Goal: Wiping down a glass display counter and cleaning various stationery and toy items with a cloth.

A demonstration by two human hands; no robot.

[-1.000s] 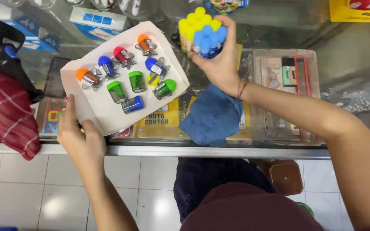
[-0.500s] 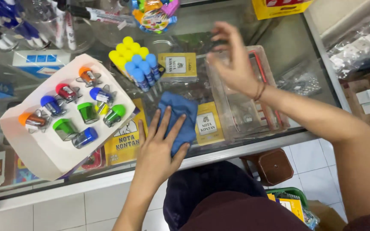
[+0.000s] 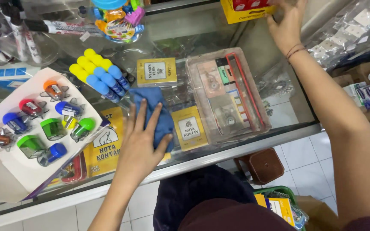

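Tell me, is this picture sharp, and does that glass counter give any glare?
Head view: mostly sharp; the left hand on the blue cloth is crisp, the right hand at the yellow box slightly soft. The glass counter shows pale reflections near the top, and goods beneath show through it. Light is even, shadows faint.

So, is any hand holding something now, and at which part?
Neither hand grips anything. The left hand lies flat on the blue cloth, on its lower half. The right hand touches the yellow box at its right end.
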